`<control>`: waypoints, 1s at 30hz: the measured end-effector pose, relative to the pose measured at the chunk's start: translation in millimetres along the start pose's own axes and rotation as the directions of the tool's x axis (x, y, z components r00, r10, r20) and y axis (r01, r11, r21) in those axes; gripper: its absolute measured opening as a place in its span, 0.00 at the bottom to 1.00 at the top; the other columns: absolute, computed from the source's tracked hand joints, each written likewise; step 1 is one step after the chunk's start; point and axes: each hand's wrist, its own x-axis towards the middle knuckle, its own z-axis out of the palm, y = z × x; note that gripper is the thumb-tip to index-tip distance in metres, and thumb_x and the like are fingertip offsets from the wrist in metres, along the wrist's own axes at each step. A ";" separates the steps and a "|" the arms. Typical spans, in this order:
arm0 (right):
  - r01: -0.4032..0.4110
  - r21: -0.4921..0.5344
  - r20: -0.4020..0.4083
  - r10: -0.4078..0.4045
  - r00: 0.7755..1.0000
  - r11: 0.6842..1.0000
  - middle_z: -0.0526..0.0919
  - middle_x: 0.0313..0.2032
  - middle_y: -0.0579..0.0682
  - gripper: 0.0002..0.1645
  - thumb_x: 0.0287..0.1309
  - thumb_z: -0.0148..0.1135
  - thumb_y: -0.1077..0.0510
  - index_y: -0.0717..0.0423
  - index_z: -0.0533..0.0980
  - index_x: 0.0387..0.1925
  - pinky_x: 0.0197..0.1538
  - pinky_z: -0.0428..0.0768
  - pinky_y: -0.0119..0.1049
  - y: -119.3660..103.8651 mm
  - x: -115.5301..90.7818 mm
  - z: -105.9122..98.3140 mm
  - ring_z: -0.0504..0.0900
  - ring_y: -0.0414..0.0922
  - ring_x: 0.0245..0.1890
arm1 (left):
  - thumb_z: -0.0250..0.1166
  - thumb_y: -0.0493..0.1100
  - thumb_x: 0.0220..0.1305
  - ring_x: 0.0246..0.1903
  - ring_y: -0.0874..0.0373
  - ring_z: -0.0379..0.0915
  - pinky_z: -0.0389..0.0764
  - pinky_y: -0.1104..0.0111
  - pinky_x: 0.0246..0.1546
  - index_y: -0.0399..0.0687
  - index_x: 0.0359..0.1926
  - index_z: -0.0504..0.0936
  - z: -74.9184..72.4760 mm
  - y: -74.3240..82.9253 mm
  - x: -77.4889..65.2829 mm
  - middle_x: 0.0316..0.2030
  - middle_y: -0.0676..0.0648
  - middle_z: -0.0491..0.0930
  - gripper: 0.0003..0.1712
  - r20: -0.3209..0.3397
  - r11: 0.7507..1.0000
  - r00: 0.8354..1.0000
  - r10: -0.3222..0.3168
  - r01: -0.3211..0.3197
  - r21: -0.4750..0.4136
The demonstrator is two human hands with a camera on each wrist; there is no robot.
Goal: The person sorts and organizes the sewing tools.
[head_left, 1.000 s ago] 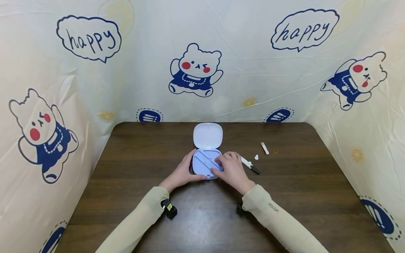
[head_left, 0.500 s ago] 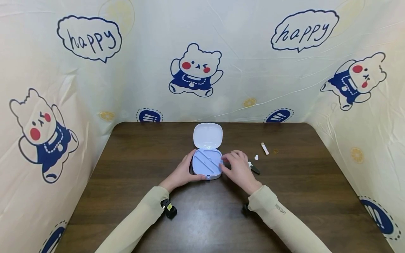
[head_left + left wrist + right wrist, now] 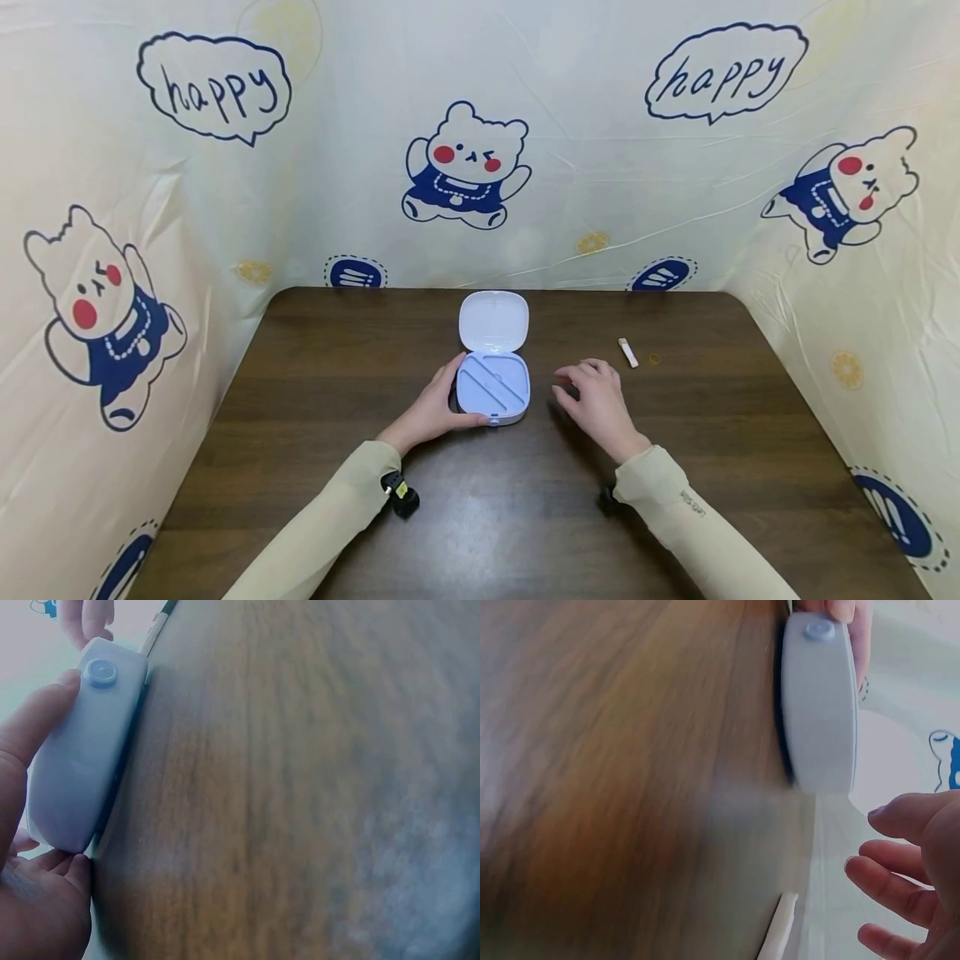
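A pale blue hinged case (image 3: 492, 385) sits on the table with its white lid (image 3: 493, 322) raised behind it. Two diagonal ridges cross its inner surface. My left hand (image 3: 430, 408) grips the case from the left, thumb at the front near the round button (image 3: 100, 673) and fingers along the side. To the right of the case hovers my right hand (image 3: 600, 406), fingers loosely bent, with nothing between them. Below it in the right wrist view lies a slim white stick-shaped thing (image 3: 778, 928); in the head view the hand hides it.
Beyond my right hand, a small white tube-like piece (image 3: 628, 352) lies on the dark wooden table (image 3: 337, 358). Beside it is a thin yellowish ring (image 3: 654, 358). A printed cloth (image 3: 465, 67) encloses the table at the back and sides.
My right hand has drawn back from the case's inner surface to the right, covering the white-and-black stick and a small white piece. My left hand has stayed on the case.
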 end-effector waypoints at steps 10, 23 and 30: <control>-0.044 -0.011 -0.031 0.044 0.999 0.999 0.88 0.37 0.53 0.12 0.61 0.74 0.57 0.58 0.86 0.44 0.59 0.68 0.63 23.7 -10.1 -7.8 0.76 0.61 0.54 | 0.82 0.59 0.52 0.78 0.45 0.51 0.59 0.47 0.75 0.50 0.84 0.44 0.0 1.8 -0.2 0.80 0.39 0.52 0.72 0.006 1.000 1.000 -0.007 0.007 0.009; -0.098 -0.038 -0.030 0.096 0.995 0.995 0.87 0.37 0.53 0.10 0.62 0.72 0.61 0.59 0.86 0.45 0.60 0.66 0.65 54.1 -20.3 -22.2 0.75 0.62 0.53 | 0.82 0.61 0.51 0.78 0.44 0.51 0.58 0.46 0.75 0.52 0.84 0.44 1.0 1.7 -1.8 0.80 0.39 0.51 0.72 0.001 1.000 1.000 -0.014 0.014 0.001; -0.133 -0.038 -0.050 0.131 0.990 0.990 0.89 0.40 0.58 0.11 0.61 0.72 0.62 0.61 0.85 0.45 0.59 0.65 0.68 73.7 -20.3 -27.5 0.74 0.66 0.53 | 0.82 0.61 0.52 0.77 0.44 0.52 0.59 0.46 0.75 0.51 0.84 0.44 -0.1 1.9 -0.4 0.80 0.39 0.52 0.72 0.001 1.000 1.000 -0.015 0.015 0.005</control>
